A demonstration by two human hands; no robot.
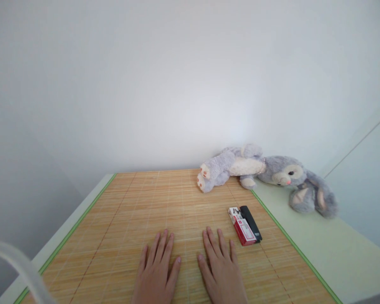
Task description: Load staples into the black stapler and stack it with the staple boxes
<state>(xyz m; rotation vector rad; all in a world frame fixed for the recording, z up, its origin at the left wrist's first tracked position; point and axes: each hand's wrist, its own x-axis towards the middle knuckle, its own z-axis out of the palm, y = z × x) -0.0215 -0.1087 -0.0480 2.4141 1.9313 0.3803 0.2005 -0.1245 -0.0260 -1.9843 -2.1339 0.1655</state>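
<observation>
My left hand [157,270] lies flat, palm down, on a bamboo mat [139,211], fingers stretched out and holding nothing. Beside it on the right, my right hand [220,268] rests the same way, its fingers spread. Just beyond my right hand, to its right, lies a small red and white box [243,228] with printing on it. Along the right side of that box is a black stapler [251,223], and the two appear to touch.
A grey plush rabbit [245,165] lies on its side at the back right, partly off the mat. A pale tabletop [329,240] shows past the mat's green edge. White wall [164,93] stands behind. A white curved tube [22,264] crosses the lower left.
</observation>
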